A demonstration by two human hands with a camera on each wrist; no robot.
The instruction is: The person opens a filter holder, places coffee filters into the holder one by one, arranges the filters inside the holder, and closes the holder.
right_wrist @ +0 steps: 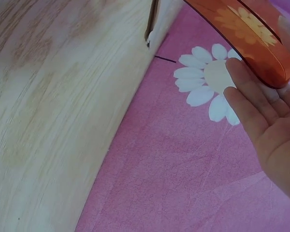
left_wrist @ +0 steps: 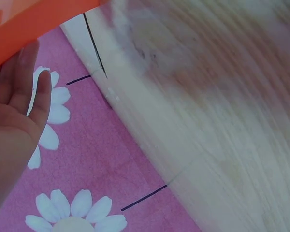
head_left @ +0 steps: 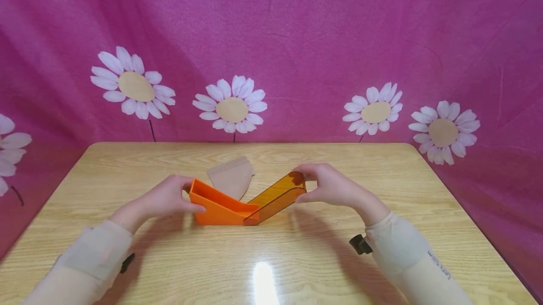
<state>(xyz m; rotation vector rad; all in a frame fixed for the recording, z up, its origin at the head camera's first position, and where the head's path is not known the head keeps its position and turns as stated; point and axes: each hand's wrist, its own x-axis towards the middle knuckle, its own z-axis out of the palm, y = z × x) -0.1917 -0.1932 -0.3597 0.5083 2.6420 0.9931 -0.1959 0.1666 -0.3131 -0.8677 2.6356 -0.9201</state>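
An orange plastic case sits on the wooden table with its translucent amber lid swung out to the right, joined to it at the low end. My left hand grips the tall left end of the case, thumb on the near side and fingers behind. At the raised far end of the lid, my right hand pinches it between thumb and fingers. The right wrist view shows the fingers against the amber plastic. Behind the case lie tan cone-shaped paper coffee filters, partly hidden by it.
The light wooden table runs back to a magenta cloth printed with white flowers. Both forearms wear pale sleeves with dark devices near the wrists. A bright glare spot lies at the front middle.
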